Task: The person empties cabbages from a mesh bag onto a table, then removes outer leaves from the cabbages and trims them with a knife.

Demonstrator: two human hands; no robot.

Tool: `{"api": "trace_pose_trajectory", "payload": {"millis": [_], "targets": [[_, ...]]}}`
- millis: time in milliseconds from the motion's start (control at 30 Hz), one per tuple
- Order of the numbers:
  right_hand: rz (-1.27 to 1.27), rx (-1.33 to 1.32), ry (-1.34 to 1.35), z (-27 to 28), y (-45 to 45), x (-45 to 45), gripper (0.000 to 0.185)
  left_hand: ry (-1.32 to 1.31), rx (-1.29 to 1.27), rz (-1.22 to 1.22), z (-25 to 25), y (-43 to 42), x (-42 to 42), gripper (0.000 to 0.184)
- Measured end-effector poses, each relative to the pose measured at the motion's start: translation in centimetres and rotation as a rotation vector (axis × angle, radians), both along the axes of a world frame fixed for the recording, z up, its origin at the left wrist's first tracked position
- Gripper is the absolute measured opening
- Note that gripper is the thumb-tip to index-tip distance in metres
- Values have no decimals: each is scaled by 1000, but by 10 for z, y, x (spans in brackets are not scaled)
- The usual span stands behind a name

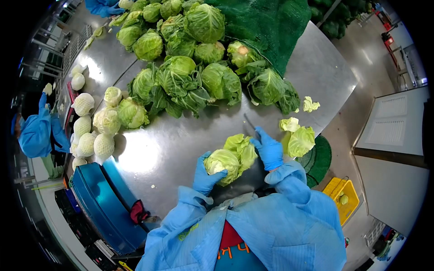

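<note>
My left hand (pixel 204 175), in a blue glove, is wrapped round the near left side of a pale green cabbage (pixel 221 165) above the steel table. A large outer leaf (pixel 244 151) stands away from the cabbage's right side. In my right hand (pixel 270 151), also gloved in blue, is a knife (pixel 248 122) with its thin blade pointing up and away to the left. That hand's thumb side is close beside the loose leaf; whether it touches cannot be made out. Loose cabbage leaves (pixel 300 141) lie at the table's edge right of it.
Several whole cabbages (pixel 181 74) are heaped ahead beside a green mesh sack (pixel 271 31). Cabbages in white foam nets (pixel 104 145) stand at left, near a blue bin (pixel 101 207). A green basket (pixel 318 158) and yellow crate (pixel 346 198) are at right. Co-workers (pixel 36 135) stand across the table.
</note>
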State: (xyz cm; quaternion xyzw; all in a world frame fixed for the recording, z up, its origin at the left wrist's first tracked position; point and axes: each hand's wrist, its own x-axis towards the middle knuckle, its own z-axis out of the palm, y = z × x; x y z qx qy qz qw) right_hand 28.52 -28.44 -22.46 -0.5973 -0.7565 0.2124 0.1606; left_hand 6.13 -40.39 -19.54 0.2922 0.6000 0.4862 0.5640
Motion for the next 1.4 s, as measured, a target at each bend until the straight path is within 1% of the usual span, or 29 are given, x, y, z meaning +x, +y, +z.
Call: {"api": "trace_pose_trajectory", "payload": {"millis": [67,100,200,233,300,367,400,467,567,667,767,800,833,900,1000,1100,1167,1233,1267,1300,1333,1400], "targets": [[-147,83,122,29,6,-4,42,12,-10,-12,9,8,9,93],[-176,-223,183,63,6,-10,51,19,-22,-16,12,8,13,96],[81,-405,401,89,-7,-28,57,157,26,-76,9,11,29,112],[123,-446,386,90,-7,-33,61,318,53,-144,13,13,35,118],[181,-561,321,84,-2,-33,57,646,99,-277,24,14,43,128],[225,-685,302,90,5,-30,54,777,149,-266,22,13,50,134],[258,-646,328,85,5,-27,52,840,176,-258,20,13,52,137],[320,-565,376,68,2,-20,48,838,194,-224,17,12,53,137],[425,-291,286,61,3,-18,35,841,233,-185,18,17,56,135],[318,-161,-84,49,5,-17,28,841,210,-180,31,18,59,133],[132,58,44,6,5,14,27,782,221,-205,28,9,50,129],[59,58,2,0,3,29,27,752,231,-215,25,5,42,126],[-13,55,-40,-6,2,47,27,601,151,-205,24,4,32,119],[-74,54,-64,-17,4,91,27,293,-13,-182,23,-3,10,106],[-294,164,-89,16,7,111,32,155,-364,-173,1,-5,-22,92],[-429,160,95,50,7,84,37,1171,191,58,0,7,-11,86],[-425,-109,423,62,0,54,39,949,295,-260,-10,14,-24,94],[-175,-327,785,50,-15,21,41,853,330,-413,-2,22,-22,104],[-86,-439,737,56,-20,2,48,875,313,-407,18,24,-9,110],[-4,-484,681,64,-24,-14,55,899,292,-398,28,25,2,117],[41,-433,671,65,-26,-28,57,824,324,-356,22,24,10,100],[132,-334,655,64,-30,-48,61,796,386,-327,12,23,17,101]]}}
